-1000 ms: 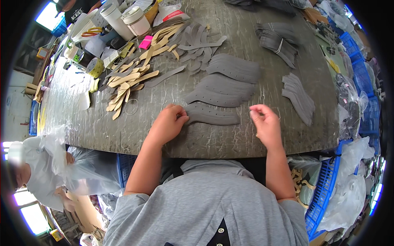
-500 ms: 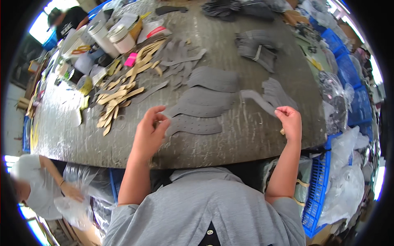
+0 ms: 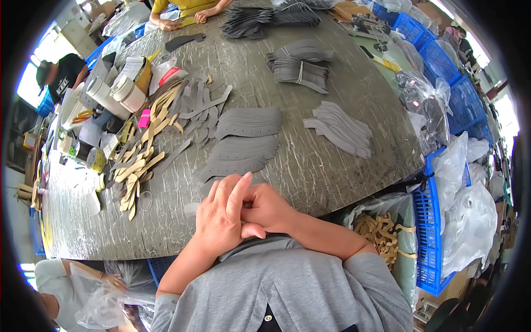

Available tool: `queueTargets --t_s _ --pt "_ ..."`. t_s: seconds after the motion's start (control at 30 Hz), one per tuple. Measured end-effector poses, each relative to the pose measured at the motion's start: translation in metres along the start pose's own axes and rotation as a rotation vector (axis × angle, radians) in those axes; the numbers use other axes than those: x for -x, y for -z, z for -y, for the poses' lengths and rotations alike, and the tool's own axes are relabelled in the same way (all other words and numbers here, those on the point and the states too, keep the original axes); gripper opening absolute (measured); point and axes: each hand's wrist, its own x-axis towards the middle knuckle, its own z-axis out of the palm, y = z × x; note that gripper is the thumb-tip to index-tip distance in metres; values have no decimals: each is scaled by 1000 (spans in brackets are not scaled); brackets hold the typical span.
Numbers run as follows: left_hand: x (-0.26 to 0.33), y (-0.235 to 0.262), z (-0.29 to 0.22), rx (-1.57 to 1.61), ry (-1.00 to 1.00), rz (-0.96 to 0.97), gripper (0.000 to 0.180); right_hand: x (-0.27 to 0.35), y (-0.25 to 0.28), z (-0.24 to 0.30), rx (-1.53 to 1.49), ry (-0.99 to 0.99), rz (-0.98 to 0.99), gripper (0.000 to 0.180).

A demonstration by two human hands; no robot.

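Centre of frame: left hand (image 3: pixel 220 217) lies over right hand (image 3: pixel 269 208), fingers loosely curled together; whether anything is pinched between them cannot be told. Grey shoe-upper pieces (image 3: pixel 239 150) lie just above on the table (image 3: pixel 310 166). Lower right: blue crate (image 3: pixel 427 232); beside it, a plastic bag (image 3: pixel 406 243) of tan strips (image 3: pixel 381 235).

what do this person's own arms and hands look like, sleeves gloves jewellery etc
Both forearms are bare from the elbow down, below the short sleeves of a grey shirt with a collar and dark buttons down the front. The left hand and the right hand wear no gloves. No ring, watch or bracelet shows, though the right hand is partly hidden behind the left.
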Motion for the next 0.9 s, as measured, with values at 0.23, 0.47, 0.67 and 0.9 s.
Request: queueTargets --t_s 0.23,0.47,0.67,0.9 --pt "3 -2 1 103 -26 -16 92 1 -1 -17 -299 -150 66 11" --pt "2 8 -2 599 583 -118 35 2 0 -23 -524 -73 3 6" --pt "-16 32 14 181 61 -76 32 3 9 -10 -583 -117 17 14" --pt "2 33 30 264 133 -64 20 0 32 -4 -809 3 -185 17"
